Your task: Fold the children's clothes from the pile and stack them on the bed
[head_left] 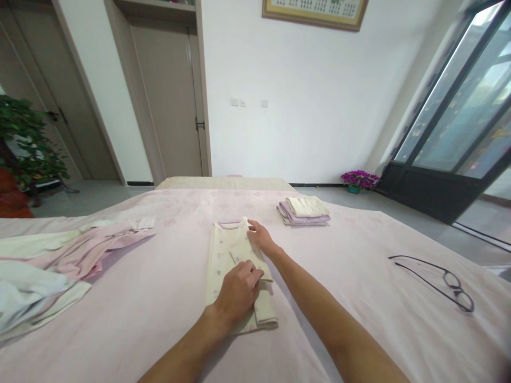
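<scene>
A cream shirt [224, 266] with small printed motifs lies partly folded on the pink bedspread, its lilac-edged neckline away from me. My right hand [260, 235] pinches the shirt at its far right shoulder. Lower down, my left hand [239, 287] rests on the middle of the garment with curled fingers, closed on its folded-in sleeve. The left fingertips are partly hidden. Folded layers of cloth show to the right of that hand, along the near right side of the shirt.
A stack of folded clothes [305, 211] sits beyond my right hand. Loose pink and white clothes [85, 250] are heaped at the left. A pair of glasses [451, 284] lies on the bedspread [159, 319] at the right. Purple flowers [360, 179] stand on the floor by the wall.
</scene>
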A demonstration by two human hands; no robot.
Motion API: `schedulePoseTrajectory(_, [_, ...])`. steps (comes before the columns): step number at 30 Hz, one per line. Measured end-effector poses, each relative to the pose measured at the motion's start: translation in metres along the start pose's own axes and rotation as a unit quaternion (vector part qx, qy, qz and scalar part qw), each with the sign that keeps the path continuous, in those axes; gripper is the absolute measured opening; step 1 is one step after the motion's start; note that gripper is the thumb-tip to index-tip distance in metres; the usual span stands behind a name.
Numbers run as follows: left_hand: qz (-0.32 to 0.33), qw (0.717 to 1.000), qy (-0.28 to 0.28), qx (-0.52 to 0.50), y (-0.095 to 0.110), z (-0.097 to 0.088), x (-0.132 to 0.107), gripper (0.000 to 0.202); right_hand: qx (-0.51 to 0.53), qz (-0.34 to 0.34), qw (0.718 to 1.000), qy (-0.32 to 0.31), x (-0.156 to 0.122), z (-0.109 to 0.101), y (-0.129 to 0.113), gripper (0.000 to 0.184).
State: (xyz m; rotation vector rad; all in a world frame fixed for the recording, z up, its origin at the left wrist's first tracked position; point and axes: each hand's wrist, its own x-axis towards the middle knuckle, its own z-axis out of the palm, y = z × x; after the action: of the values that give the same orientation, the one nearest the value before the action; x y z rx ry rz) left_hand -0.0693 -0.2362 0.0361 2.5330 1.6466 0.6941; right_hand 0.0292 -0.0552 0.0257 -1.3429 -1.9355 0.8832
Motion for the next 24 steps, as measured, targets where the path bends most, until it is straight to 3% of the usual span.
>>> schedulePoseTrajectory(5, [0.08, 0.997, 0.003, -0.002, 0.001, 0.004, -0.002, 0.021, -0.144, -0.016, 0.989, 0.009, 0.012, 0.008, 0.0, 0.047])
schedulePoseTrajectory(9, [0.092, 0.995, -0.033, 0.005, 0.0, 0.002, -0.002, 0.015, -0.212, -0.027, 0.977, 0.014, 0.007, 0.013, 0.0, 0.042])
schedulePoseTrajectory(12, [0.097, 0.993, -0.062, 0.002, -0.001, -0.001, -0.001, 0.013, -0.276, -0.077, 0.957, 0.05, 0.002, 0.016, 0.0, 0.053])
schedulePoseTrajectory(15, [0.106, 0.991, -0.081, 0.007, 0.0, -0.003, 0.0, 0.011, -0.345, -0.121, 0.93, 0.047, 0.0, 0.017, 0.002, 0.048])
schedulePoseTrajectory(24, [0.135, 0.987, -0.089, -0.023, -0.004, 0.004, -0.002, 0.015, -0.359, -0.089, 0.929, 0.019, 0.003, 0.016, 0.01, 0.04])
